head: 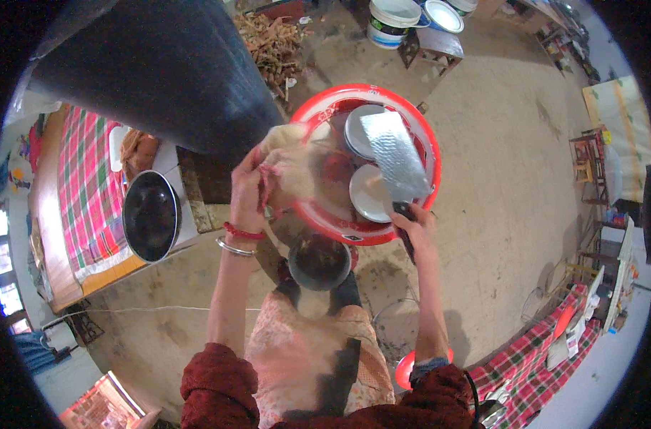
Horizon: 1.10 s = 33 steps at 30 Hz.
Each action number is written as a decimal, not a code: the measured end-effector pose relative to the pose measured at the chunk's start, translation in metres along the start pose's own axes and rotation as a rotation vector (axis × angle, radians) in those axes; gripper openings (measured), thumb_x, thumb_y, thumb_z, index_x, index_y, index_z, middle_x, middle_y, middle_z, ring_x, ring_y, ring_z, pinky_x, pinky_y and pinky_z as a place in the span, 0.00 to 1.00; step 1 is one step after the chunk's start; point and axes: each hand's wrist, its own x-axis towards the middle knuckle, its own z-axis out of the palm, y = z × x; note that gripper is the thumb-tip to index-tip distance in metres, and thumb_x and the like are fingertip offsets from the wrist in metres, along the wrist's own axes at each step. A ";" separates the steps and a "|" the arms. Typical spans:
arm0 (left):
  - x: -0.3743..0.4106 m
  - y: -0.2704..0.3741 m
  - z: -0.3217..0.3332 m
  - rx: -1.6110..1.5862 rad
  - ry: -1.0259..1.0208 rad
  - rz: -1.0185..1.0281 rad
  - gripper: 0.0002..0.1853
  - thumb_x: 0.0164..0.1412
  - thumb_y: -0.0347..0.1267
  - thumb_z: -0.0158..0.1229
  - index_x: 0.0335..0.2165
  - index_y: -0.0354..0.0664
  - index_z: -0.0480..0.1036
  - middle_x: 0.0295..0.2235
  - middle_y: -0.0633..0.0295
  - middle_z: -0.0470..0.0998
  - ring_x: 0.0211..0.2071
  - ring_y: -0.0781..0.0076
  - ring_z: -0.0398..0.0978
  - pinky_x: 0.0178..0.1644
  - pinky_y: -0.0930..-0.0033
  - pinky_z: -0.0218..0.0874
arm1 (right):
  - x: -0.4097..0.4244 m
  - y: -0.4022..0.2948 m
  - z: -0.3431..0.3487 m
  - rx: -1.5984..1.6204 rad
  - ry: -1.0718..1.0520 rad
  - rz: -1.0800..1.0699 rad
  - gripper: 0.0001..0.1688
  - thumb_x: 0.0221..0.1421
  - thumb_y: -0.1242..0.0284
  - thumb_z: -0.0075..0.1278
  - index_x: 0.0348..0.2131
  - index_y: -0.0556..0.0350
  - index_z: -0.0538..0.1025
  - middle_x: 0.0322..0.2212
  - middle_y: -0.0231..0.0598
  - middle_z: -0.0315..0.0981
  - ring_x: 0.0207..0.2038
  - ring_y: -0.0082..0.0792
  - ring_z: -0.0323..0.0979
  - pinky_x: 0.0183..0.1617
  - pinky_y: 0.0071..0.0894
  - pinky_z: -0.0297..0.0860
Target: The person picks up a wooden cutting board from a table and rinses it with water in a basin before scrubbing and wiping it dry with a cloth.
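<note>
My right hand (419,228) grips the black handle of a cleaver (395,155). Its broad, dimpled metal blade points away from me over the right side of a red-and-white basin (431,134). Inside the basin sit a white dish (364,201) and, farther back, a stack of white dishes (357,131), both partly covered by the blade. At the basin's left rim, my left hand (253,179) is closed on a pale, cloth-like thing (296,166) with pink edging. Motion blurs that thing, so its exact kind is unclear.
A dark bucket (320,263) stands between my feet, below the basin. To the left are a large dark pipe-like body (159,69), a black wok-like bowl (151,217) and a table with plaid cloth (86,187). Wood scraps (271,48) and plastic buckets (392,24) lie beyond.
</note>
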 end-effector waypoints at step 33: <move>0.161 -0.165 0.124 0.465 -0.096 0.092 0.20 0.63 0.39 0.48 0.43 0.33 0.73 0.41 0.62 0.76 0.45 0.74 0.69 0.52 0.71 0.59 | -0.033 -0.035 -0.090 -0.902 0.088 -0.287 0.13 0.43 0.71 0.56 0.27 0.58 0.68 0.17 0.50 0.69 0.23 0.54 0.69 0.27 0.45 0.65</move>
